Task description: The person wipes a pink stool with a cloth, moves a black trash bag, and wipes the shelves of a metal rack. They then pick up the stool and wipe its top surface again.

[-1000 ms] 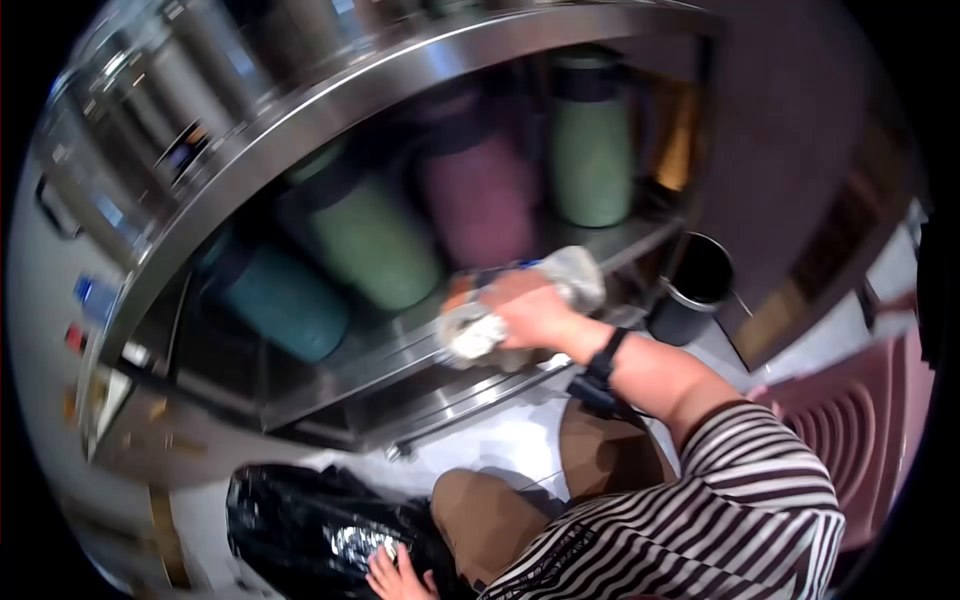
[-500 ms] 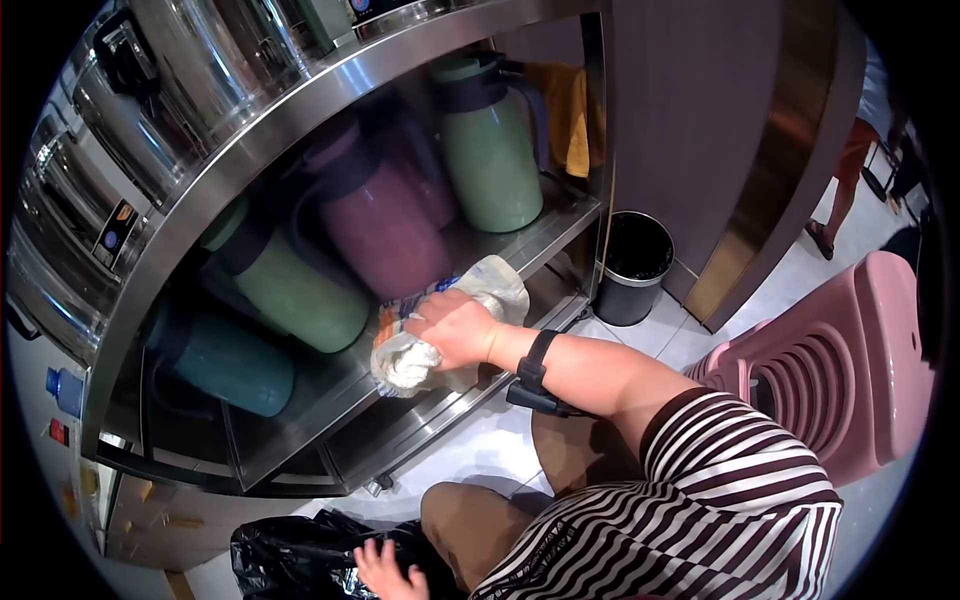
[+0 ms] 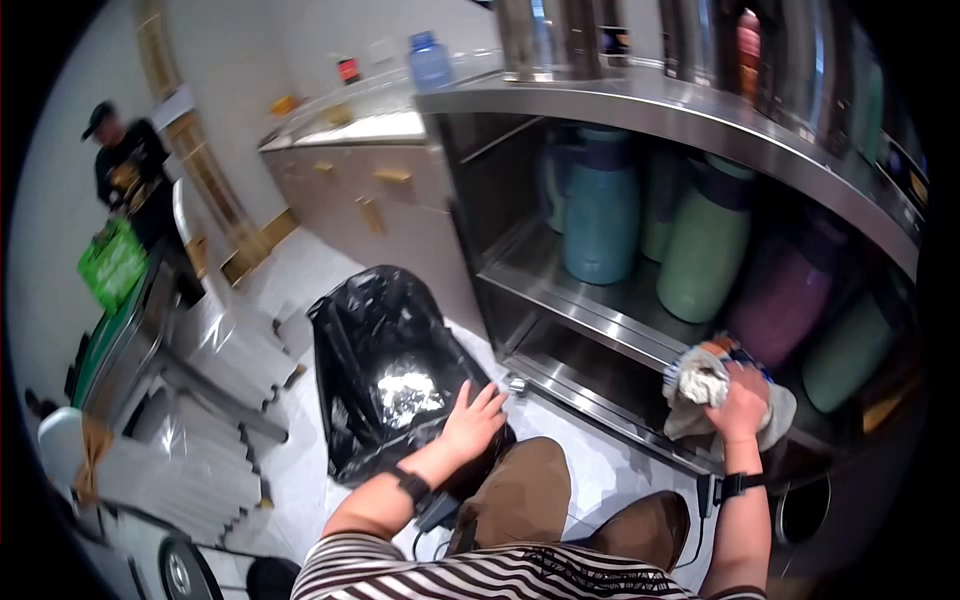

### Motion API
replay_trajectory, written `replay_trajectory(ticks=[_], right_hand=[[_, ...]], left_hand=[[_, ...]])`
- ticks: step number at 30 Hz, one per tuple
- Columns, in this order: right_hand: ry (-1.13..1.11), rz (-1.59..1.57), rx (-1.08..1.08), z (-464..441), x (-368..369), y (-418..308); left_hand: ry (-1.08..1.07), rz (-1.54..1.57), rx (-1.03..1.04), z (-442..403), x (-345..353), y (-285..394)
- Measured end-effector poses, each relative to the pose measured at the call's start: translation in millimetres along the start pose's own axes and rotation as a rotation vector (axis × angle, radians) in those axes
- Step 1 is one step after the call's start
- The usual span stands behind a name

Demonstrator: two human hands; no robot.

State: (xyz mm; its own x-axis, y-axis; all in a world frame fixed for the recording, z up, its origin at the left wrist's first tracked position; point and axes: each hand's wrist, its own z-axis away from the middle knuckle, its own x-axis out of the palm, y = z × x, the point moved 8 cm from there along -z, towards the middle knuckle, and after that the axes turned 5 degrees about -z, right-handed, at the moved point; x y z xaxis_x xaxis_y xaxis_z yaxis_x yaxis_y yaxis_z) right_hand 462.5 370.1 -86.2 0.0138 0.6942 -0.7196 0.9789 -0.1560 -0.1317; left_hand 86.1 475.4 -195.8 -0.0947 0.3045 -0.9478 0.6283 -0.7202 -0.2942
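My right hand point(image 3: 742, 402) is closed around a crumpled whitish cloth point(image 3: 700, 382) with orange and blue patches, at the front edge of the steel shelf point(image 3: 600, 318). Behind the cloth, a purple thermos jug point(image 3: 785, 295) stands on that shelf. Beside it are a pale green jug point(image 3: 706, 245), a teal jug point(image 3: 602, 220) and another green jug point(image 3: 848, 352) at the right. My left hand point(image 3: 474, 422) is held with its fingers spread and nothing in them, over the near right side of a bin lined with a black bag point(image 3: 395, 340).
Tall shiny steel urns point(image 3: 690, 50) stand on top of the cabinet. A drawer unit point(image 3: 370, 190) is at the back, with a blue bottle point(image 3: 429, 60) nearby. Covered chairs point(image 3: 225, 330) stand to the left. A person point(image 3: 135, 170) is there with a green bag point(image 3: 112, 265).
My view has swung left, bringing the lined bin, drawer unit and another person into sight. My right hand still grips the cloth at the shelf edge. More of my left arm shows.
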Motion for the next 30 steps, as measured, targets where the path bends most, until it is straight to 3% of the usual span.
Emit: replay_trajectory(ticks=[5, 7, 12, 18, 21, 24, 27, 30], right_hand=[[0.028, 0.031, -0.031, 1, -7, 2], [0.032, 0.027, -0.032, 0, -9, 0], [0.061, 0.001, -0.038, -1, -14, -3], [0.102, -0.010, -0.081, -2, -18, -6], [0.072, 0.000, -0.038, -3, -14, -5], [0.056, 0.021, -0.036, -5, -14, -7], [0.055, 0.031, -0.031, -6, -15, -7], [-0.004, 0.036, 0.007, -6, -9, -4]], left_hand=[[-0.117, 0.068, -0.148, -46, 17, -23], [-0.072, 0.070, -0.195, -65, 10, -22], [0.339, 0.382, 0.046, -109, -83, 24], [0.607, 0.561, 0.307, -164, -159, 76], [0.816, 0.564, 0.304, -187, -175, 94], [0.549, 0.735, 0.191, -235, -134, 111], [0.620, 0.503, 0.049, -239, -126, 121], [0.652, 0.495, 0.081, -237, -128, 123]])
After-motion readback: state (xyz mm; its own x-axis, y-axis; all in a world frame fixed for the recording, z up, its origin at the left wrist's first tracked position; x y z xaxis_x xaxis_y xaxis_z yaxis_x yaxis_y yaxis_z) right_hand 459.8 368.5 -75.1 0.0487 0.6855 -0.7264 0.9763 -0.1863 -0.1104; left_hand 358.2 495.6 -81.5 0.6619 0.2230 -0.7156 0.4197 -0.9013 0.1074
